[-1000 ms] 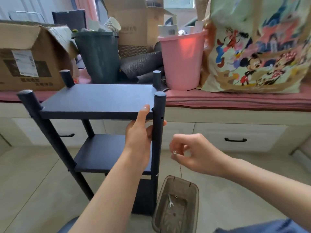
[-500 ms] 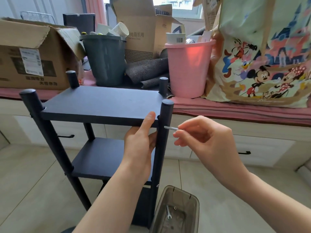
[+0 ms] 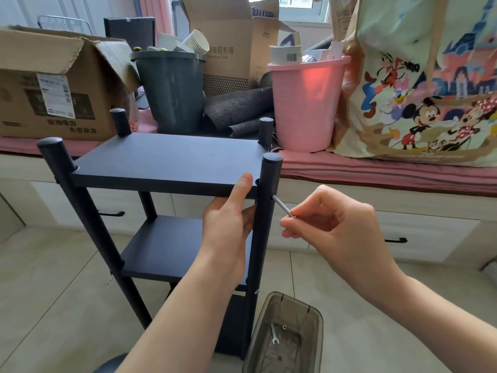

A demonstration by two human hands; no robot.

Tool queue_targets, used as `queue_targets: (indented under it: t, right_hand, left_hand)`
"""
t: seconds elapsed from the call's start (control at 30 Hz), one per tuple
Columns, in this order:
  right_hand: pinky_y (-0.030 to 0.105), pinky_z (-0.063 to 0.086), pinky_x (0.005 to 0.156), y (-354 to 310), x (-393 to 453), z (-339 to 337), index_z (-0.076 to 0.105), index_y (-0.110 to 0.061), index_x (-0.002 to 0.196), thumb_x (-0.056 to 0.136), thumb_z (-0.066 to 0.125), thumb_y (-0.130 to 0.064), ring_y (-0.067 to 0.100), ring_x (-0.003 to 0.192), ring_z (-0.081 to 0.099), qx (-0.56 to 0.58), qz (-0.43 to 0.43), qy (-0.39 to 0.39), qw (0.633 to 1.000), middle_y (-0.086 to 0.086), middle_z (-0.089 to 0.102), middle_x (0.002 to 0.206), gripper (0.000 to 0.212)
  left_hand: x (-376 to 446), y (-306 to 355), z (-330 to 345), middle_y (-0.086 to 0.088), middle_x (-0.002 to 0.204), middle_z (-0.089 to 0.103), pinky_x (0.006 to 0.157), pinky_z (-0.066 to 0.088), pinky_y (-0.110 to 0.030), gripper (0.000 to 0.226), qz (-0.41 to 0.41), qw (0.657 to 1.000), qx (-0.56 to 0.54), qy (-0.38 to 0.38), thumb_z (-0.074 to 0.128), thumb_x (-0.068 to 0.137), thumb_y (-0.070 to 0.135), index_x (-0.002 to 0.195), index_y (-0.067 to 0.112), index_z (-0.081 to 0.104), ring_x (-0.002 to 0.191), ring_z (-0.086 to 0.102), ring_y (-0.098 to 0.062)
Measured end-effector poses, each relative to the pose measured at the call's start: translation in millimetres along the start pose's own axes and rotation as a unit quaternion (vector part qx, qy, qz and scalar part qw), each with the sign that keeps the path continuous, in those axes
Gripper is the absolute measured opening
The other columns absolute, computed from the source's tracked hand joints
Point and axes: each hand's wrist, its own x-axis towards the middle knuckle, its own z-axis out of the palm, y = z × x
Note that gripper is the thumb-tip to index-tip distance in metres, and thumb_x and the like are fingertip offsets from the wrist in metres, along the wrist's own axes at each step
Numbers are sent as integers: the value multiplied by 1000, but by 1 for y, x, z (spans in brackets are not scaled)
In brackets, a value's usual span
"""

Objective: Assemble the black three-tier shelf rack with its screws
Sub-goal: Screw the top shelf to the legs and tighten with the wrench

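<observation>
Tiled floor (image 3: 48, 286), pink-cushioned window bench (image 3: 376, 173), daylight.

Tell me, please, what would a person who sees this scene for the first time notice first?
Most striking is the black shelf rack standing on the floor at the centre. The left hand steadies its top board beside the near right post, while the right hand pinches a long silver screw whose tip meets the side of that post. Behind, on the pink-covered ledge, a pink bucket and a large cartoon bag draw the eye with colour.
</observation>
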Motion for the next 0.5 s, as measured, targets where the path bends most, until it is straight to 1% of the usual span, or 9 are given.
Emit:
queue_targets:
  t: [0.07, 0.2, 0.37, 0.5]
  right_hand:
    - [21, 58, 70, 0, -1, 1, 65, -10, 78, 76, 82, -5, 8, 67, 74, -7, -7, -2, 1000, -5, 74, 73, 18]
    - [20, 58, 68, 0, -1, 3, 64, -11, 76, 75, 82, -5, 8, 66, 73, -5, -6, -7, 1000, -3, 73, 73, 20]
    - [20, 57, 68, 1, 0, 2, 63, -10, 76, 75, 82, -4, 9, 65, 73, 3, 5, -2, 1000, -3, 73, 73, 20]
    - [21, 58, 68, -1, 1, 3, 63, -9, 77, 76, 82, -4, 8, 66, 73, -3, -1, 5, 1000, -6, 73, 72, 19]
  left_hand:
    - [0, 1, 0, -1, 95, 78, 91, 57, -40, 42, 0, 1000, 0, 3, 74, 73, 44, 103, 16, 71, 89, 76, -23]
    - [0, -1, 0, 0, 92, 79, 88, 55, -37, 26, -5, 1000, -4, 5, 72, 86, 39, 100, 17, 71, 88, 77, -23]
    - [-2, 1, 2, 1, 87, 78, 88, 55, -38, 19, -10, 1000, -3, 6, 70, 91, 38, 93, 19, 71, 85, 76, -21]
    - [-4, 1, 4, 4, 84, 77, 88, 56, -38, 18, -6, 1000, -4, 10, 69, 92, 38, 91, 20, 71, 80, 75, -18]
